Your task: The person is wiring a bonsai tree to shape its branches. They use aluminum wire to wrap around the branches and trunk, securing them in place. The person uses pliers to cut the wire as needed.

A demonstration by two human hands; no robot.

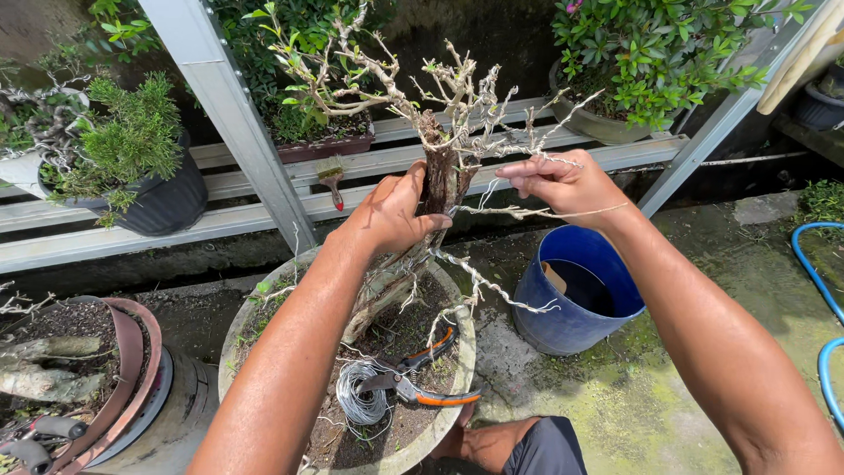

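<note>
At the far left stand two dark pots: one holding a green shrub (pixel 132 141), one below with a bare stump (pixel 44 369). In the middle, a single round stone pot (pixel 457 352) carries one gnarled tree (pixel 440 167), one coil of wire (pixel 362 394) and one pair of orange-handled cutters (pixel 420 378). The left hand (pixel 391 211) wraps firmly around the trunk. The right hand (pixel 567 185) pinches a thin wired branch (pixel 527 211), apparently between thumb and fingers. One blue bucket (pixel 576 295) sits just right of the pot's rim, with bare mossy concrete (pixel 633 396) beyond.
</note>
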